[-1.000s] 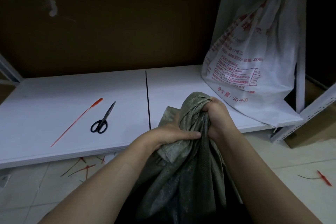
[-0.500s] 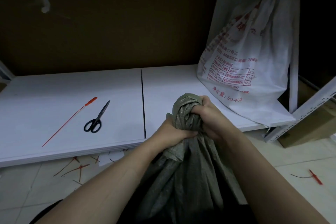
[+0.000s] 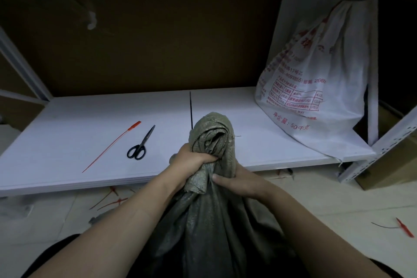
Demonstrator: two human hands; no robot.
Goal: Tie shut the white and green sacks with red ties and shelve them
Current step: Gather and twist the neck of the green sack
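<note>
The green woven sack (image 3: 203, 221) stands on the floor in front of me, its mouth gathered into a twisted neck. My left hand (image 3: 191, 161) is clenched around that neck high up. Just below it, my right hand (image 3: 234, 181) grips the sack from the right side. A white sack (image 3: 316, 88) with red print leans on the right of the white shelf (image 3: 67, 142), its neck tied. One long red tie (image 3: 111, 145) lies on the shelf at the left.
Black scissors (image 3: 141, 144) lie on the shelf beside the red tie. Cut red tie pieces lie on the tiled floor under the shelf edge (image 3: 112, 198) and at the right (image 3: 404, 228). A perforated white shelf post (image 3: 383, 142) stands at the right.
My right hand has slid down from the top of the gathered neck to just under my left hand. The bunched top of the green sack now stands free above my left hand.
</note>
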